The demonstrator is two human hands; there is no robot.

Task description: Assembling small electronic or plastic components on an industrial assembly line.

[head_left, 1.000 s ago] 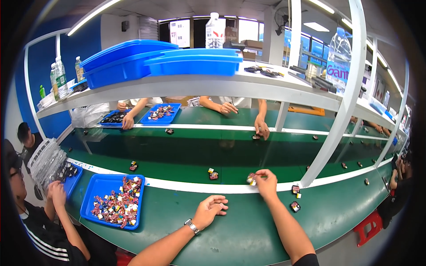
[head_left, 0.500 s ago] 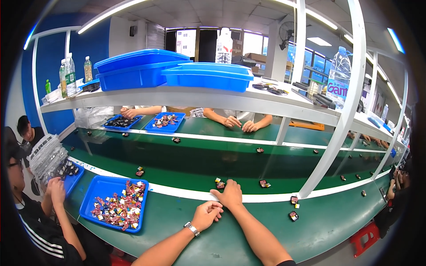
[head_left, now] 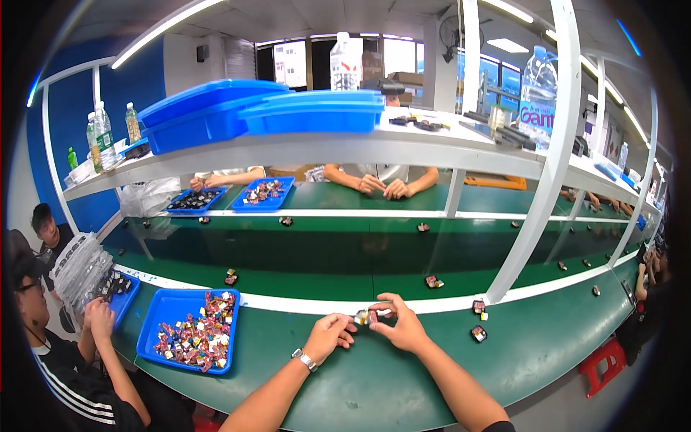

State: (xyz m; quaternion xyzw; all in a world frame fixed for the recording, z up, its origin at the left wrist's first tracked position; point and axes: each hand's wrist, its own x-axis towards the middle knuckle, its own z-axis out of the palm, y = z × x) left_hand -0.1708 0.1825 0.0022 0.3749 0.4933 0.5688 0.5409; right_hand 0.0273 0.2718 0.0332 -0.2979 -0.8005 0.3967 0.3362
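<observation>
Between thumb and fingers of my right hand [head_left: 403, 327] is a small red part [head_left: 372, 317] with a whitish-yellow piece [head_left: 360, 317] at its left side. My left hand [head_left: 330, 338], wearing a metal watch [head_left: 305, 359], is just left of it. Its fingers are loosely bent and apart from the thumb, with nothing visible in them. To the left a blue tray [head_left: 147, 338] carries a heap of similar small red, white and yellow parts [head_left: 205, 327]. Two more red-and-black parts [head_left: 479, 308] [head_left: 479, 333] lie on the green bench to the right.
Beyond a white rail [head_left: 288, 305] runs a green belt [head_left: 324, 255] with scattered parts [head_left: 432, 281]. A white post [head_left: 536, 158] rises at the right to a shelf [head_left: 317, 156] with blue bins [head_left: 313, 115]. A co-worker [head_left: 65, 345] sits at the left; others work across and far right.
My right hand has drawn back from the belt beside the rail, now holding a part that lay there. My left hand stays close by, its fingers slightly more open. The view shifted slightly.
</observation>
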